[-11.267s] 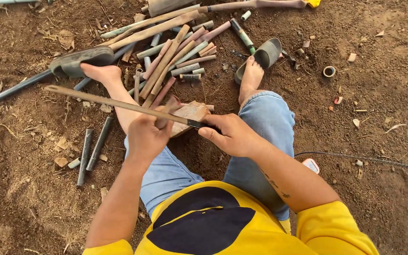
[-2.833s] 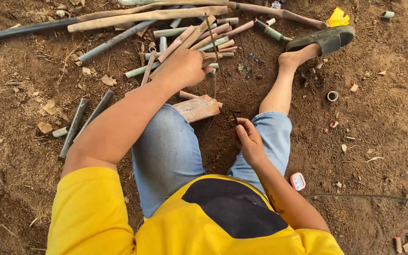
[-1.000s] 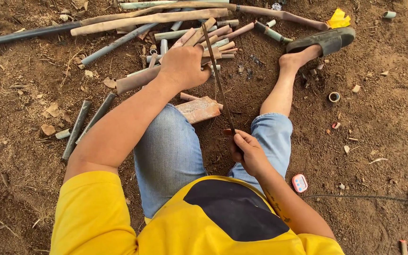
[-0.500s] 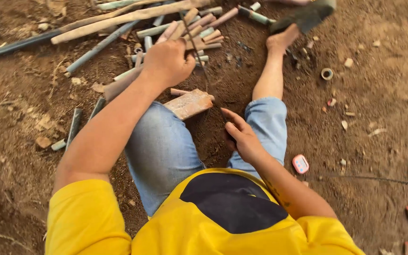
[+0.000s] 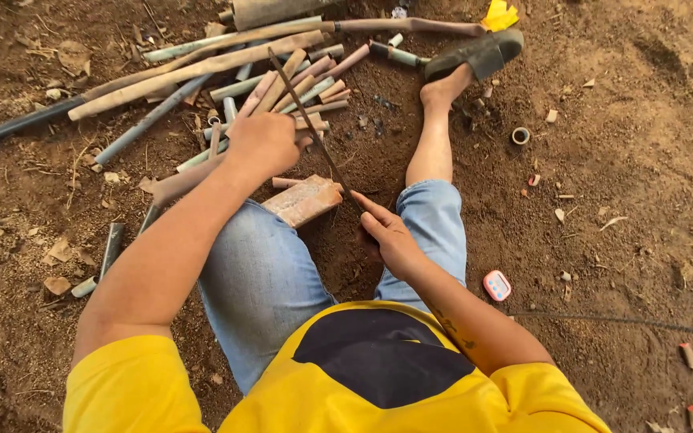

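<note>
Bamboo stick (image 5: 308,120), thin and dark, slants from the pile of cut canes (image 5: 282,84) down to the wooden block (image 5: 305,200), left hand (image 5: 265,144) clenched on its middle, right hand (image 5: 391,236) pinching its lower end.

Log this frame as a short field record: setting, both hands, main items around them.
setting: person seated on bare brown dirt ground, legs out, in blue jeans and a yellow shirt
left hand: closed around a brownish cane piece at the pile
right hand: near the lower end of a thin dark blade that slants up over the pile; grip unclear
pile of cut bamboo-like cane lengths: in front of the knees
flat reddish wooden block: on the ground between the legs
small pink-and-white device: on the dirt beside the right leg
dark sandal: at the right foot
</note>
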